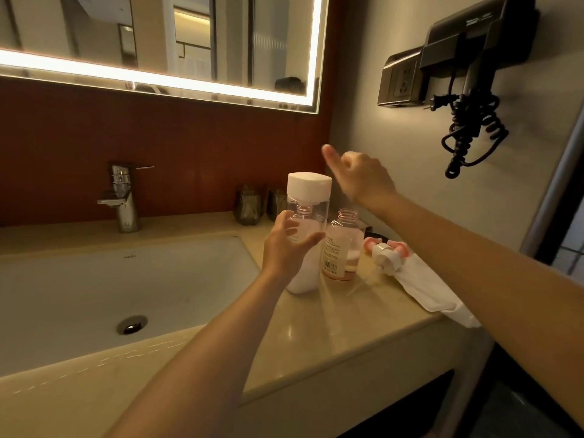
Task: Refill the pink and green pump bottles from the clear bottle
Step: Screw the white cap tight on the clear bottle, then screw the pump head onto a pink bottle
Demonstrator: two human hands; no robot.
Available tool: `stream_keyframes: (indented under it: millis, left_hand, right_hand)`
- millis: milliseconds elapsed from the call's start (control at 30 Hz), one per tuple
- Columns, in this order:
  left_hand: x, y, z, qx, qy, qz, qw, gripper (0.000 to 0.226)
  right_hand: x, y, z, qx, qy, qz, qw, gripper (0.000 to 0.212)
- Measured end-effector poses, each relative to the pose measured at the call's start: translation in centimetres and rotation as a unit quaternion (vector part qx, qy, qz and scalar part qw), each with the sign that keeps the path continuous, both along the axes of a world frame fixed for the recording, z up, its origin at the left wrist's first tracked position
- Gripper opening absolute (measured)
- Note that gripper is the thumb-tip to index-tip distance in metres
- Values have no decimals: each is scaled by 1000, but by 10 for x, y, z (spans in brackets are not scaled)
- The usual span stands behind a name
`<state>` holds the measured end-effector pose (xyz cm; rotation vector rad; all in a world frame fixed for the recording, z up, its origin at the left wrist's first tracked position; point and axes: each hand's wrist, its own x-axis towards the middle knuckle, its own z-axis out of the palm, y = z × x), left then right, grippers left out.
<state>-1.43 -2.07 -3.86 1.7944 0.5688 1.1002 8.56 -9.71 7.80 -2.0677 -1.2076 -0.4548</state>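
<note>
Starting with the unclear bits: right hand is motion-blurred, raised above the bottles near the wall corner. Its fingers look curled into the palm with the thumb stuck out, and nothing is visible in it. A threaded pinkish neck shows through the clear bottle; refraction or another bottle behind, cannot tell.

Clear bottle stands upright on the desk by the sink edge, white cap on, white fill in the lower part. Left hand grips it mid-body, fingers and thumb curled round, hiding part of the wall.

Pink bottle is just right of it, neck open, pale pinkish liquid inside, level hard to read. Pump heads lie on a white cloth further right; the right forearm covers part of the cloth.
</note>
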Motion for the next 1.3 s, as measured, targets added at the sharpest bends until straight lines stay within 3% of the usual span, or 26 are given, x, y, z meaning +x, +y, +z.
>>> stream_keyframes:
  millis: [67, 233, 467, 567, 633, 700, 867, 1033, 1167, 1300]
  left_hand:
    - [3, 5, 0, 2, 1, -3, 1000, 65]
    - [16, 18, -1, 8, 8, -3, 1000, 70]
    - [38, 24, -5, -22, -2, -4, 1000, 82]
    - [33, 9, -15, 35, 14, 98, 994, 98]
    - [23, -7, -30, 143, 4, 176, 974, 89]
    - [15, -23, -44, 222, 13, 164, 961, 72]
    - [31, -41, -39, 218, 74, 116, 966, 56]
    - [58, -54, -19, 214, 120, 179, 953, 70]
    - [75, -52, -10, 237, 165, 198, 937, 88]
    - [88, -49, -4, 156, 212, 190, 946, 94]
  right_hand:
    - [23, -13, -17, 10, 16, -59, 998, 50]
    - [85, -37, -78, -129, 72, -175, 974, 50]
    - [105, -44, -121, -203, 88, -228, 948, 52]
    - [110, -40, -131, -227, 70, -217, 947, 51]
    - [111, -38, -131, -244, 61, -197, 948, 46]
    - [110, -39, -128, -258, 66, -173, 948, 41]
    - [113, -43, -127, -275, 50, -114, 953, 42]
    - [117, -53, -124, -167, 103, -76, 978, 40]
    - [117, -68, -115, -98, 77, -82, 989, 38]
    - [119, -80, -106, -53, 52, -84, 994, 38]
